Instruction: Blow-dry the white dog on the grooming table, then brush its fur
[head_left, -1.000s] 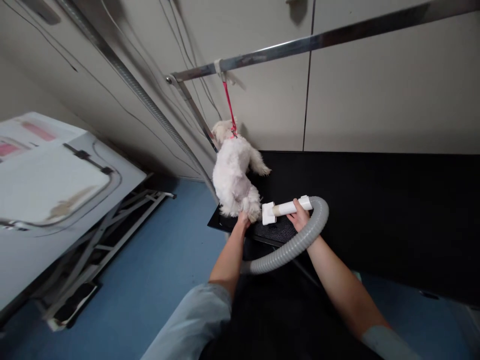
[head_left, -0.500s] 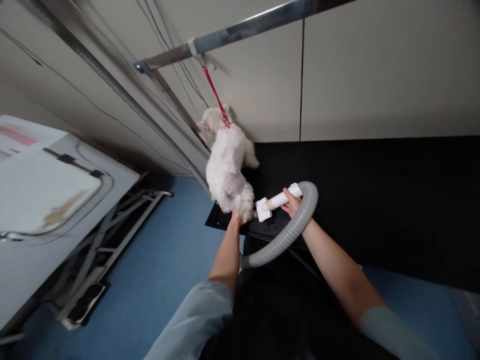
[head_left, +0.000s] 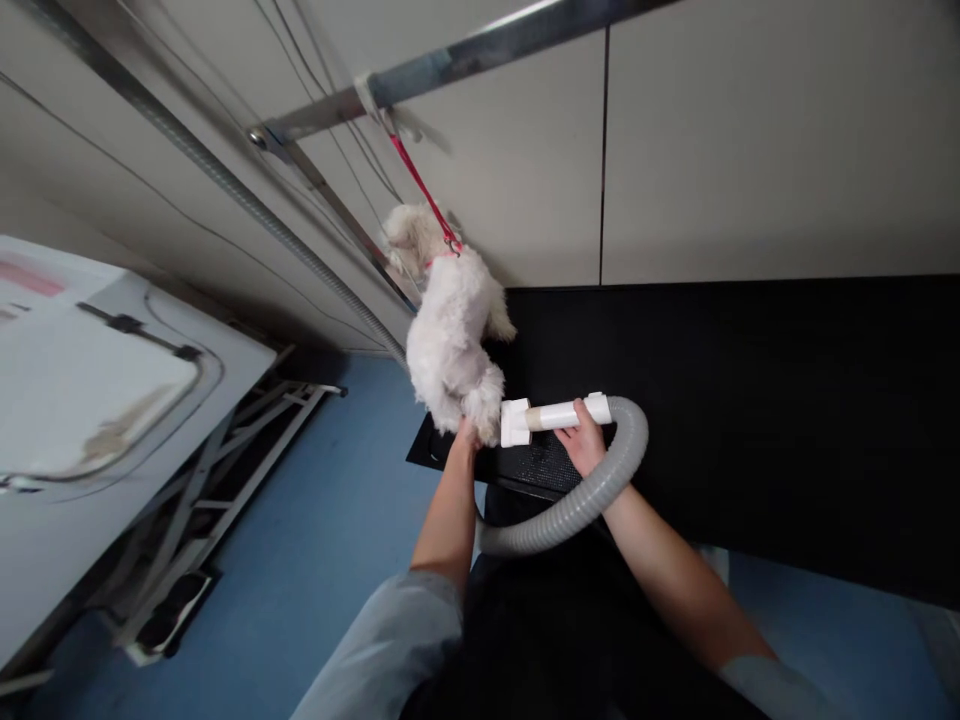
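A white dog (head_left: 454, 320) stands on the black table with its back toward me and its head turned left. My left hand (head_left: 469, 433) is closed on the lower part of its hind leg; fur partly hides the fingers. In my right hand (head_left: 585, 440) is the white pet dryer nozzle (head_left: 566, 413), with fingers wrapped around its tube. The nozzle's flat wide mouth is right beside the fluffy hind leg, pointing left at it. From its back end a grey ribbed hose (head_left: 600, 490) curves down and under my forearm.
A red leash (head_left: 420, 180) ties the dog to a metal bar (head_left: 465, 70) overhead. The black table (head_left: 720, 400) runs right along the wall panels (head_left: 750, 150). A white tub (head_left: 112, 350) on a folding frame stands left. Another ribbed hose (head_left: 225, 190) hangs behind.
The nozzle has swung from slanting to nearly level, and its mouth has moved left, closer to the hind leg. The dog's head has turned further left. My left hand stays on the leg.
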